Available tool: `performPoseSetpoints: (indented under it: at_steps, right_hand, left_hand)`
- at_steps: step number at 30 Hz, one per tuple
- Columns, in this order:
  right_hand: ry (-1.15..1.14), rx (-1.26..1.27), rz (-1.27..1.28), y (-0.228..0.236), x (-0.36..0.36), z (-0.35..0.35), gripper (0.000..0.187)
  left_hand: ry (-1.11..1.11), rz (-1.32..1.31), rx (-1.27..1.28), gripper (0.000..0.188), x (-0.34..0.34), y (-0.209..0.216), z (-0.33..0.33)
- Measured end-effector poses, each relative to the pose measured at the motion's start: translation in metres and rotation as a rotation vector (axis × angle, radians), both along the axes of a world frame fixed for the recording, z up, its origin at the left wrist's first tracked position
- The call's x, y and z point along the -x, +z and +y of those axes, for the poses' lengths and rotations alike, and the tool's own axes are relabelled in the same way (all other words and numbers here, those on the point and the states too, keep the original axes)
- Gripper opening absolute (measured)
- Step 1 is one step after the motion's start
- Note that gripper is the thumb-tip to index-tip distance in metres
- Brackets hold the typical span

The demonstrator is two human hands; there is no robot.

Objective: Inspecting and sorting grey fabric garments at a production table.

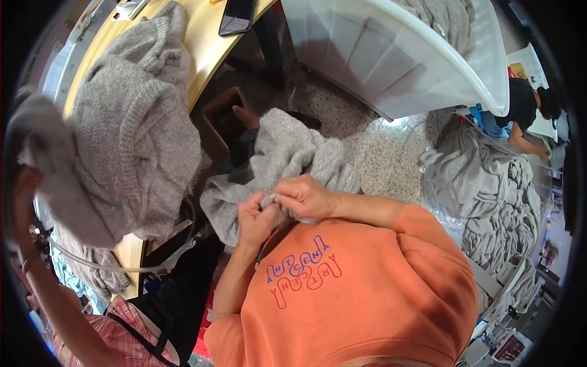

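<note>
A grey knitted sweater (281, 147) lies bunched over my lap, hanging down in loose folds in front of me. My left hand (257, 217) pinches a small edge of it between thumb and fingers. Close beside it, almost touching, my right hand (304, 197) is closed on the same gathered edge. Which part of the sweater this edge is, I cannot tell. Both hands are near the front of my orange sweatshirt (361, 275).
More grey knitwear (134, 116) is heaped on a wooden table (202, 46) at left, with a phone (237, 17). A co-worker's arm (52, 300) lifts a grey garment there. A white bin (379, 55) stands ahead; garment piles (495, 189) and another person (520, 110) are at right.
</note>
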State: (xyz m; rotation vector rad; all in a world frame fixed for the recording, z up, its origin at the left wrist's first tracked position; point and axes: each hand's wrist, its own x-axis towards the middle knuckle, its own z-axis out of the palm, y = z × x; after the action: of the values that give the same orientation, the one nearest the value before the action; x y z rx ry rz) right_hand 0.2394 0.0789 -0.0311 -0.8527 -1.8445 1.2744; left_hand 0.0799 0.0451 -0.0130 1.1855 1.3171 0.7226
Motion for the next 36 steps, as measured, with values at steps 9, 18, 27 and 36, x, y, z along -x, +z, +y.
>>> performPoseSetpoints:
  at_steps: [9,18,27,36]
  right_hand:
    - [0.025,0.017,-0.715,-0.032,-0.102,0.022,0.051]
    - [0.327,0.525,-0.894,-0.093,-0.166,0.029,0.057]
    - [-0.26,0.939,-0.022,-0.135,-0.216,-0.001,0.043]
    - [-0.706,0.932,0.12,-0.16,-0.158,0.052,0.04]
  left_hand:
    - [0.626,-0.689,-0.66,0.038,0.156,0.073,-0.021]
    - [1.436,-0.169,-0.811,0.043,0.23,0.117,-0.066]
    - [1.49,-0.232,-0.819,0.04,0.206,0.11,-0.049]
    - [1.475,-0.227,-0.642,0.049,0.171,0.133,-0.054]
